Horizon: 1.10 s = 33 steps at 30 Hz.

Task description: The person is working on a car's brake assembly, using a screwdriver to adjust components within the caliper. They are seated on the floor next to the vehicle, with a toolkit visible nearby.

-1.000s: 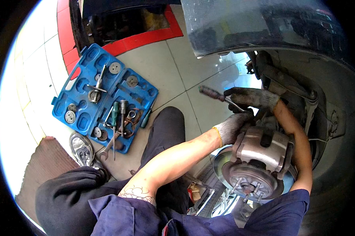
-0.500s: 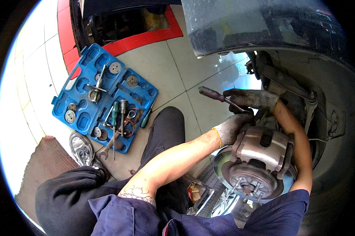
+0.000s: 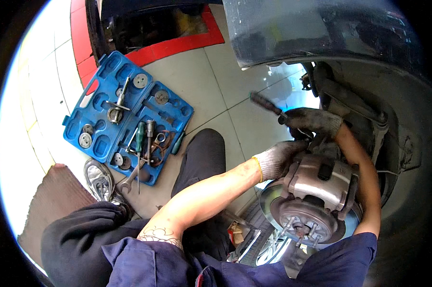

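Observation:
Both my hands wear grey, dirt-stained work gloves and meet behind the brake caliper, which sits over a brake disc with bare wheel studs. My right hand is closed on a screwdriver with a dark handle, its grip end pointing up and left. Where its tip rests is hidden among the fingers. Close below it, my left hand reaches in at the caliper's left back edge with fingers curled. Whatever its fingertips grip is hidden there.
An open blue tool case with round metal adapters, a green-handled screwdriver and a wrench lies on the tiles at left. The dark car fender overhangs the wheel well. A tyre lies below the disc.
The screwdriver handle has swung up and to the right, blurred by motion, and my right hand has turned slightly with it. My left hand stays nearly in place by the caliper.

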Motion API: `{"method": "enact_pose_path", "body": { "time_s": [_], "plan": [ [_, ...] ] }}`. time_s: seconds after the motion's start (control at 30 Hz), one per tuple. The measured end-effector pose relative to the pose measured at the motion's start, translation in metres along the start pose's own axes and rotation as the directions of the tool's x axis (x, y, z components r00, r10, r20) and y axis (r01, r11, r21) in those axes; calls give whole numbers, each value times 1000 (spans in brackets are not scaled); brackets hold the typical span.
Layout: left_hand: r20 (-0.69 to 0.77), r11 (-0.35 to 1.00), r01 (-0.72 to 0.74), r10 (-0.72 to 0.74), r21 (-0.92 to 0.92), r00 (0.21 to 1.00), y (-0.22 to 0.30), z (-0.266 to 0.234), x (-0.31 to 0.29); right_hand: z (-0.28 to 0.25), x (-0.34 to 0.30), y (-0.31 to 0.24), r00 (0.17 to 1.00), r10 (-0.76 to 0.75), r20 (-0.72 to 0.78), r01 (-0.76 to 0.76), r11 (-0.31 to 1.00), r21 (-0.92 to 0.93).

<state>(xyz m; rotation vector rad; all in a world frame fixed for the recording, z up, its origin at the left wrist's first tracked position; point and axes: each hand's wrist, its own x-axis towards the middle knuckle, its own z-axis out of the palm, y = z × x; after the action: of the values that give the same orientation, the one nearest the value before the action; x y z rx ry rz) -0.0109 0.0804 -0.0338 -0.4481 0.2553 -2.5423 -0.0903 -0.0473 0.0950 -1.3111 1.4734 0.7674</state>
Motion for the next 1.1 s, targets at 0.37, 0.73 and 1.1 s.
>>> {"method": "enact_pose_path", "body": {
  "time_s": [0.37, 0.73, 1.1],
  "plan": [
    [-43, 990, 137, -136, 28, 990, 8, -1, -5, 2, 2, 3, 999, 22, 39, -5, 921, -388],
    [-40, 988, 137, -140, -64, 989, 5, 18, -9, -7, -5, 15, 992, -102, 69, 120, 930, -348],
    [-135, 995, 27, -14, 94, 991, -1, -5, -3, -2, 5, 2, 920, -307, 245, 378, 860, -342]
  ]
}}
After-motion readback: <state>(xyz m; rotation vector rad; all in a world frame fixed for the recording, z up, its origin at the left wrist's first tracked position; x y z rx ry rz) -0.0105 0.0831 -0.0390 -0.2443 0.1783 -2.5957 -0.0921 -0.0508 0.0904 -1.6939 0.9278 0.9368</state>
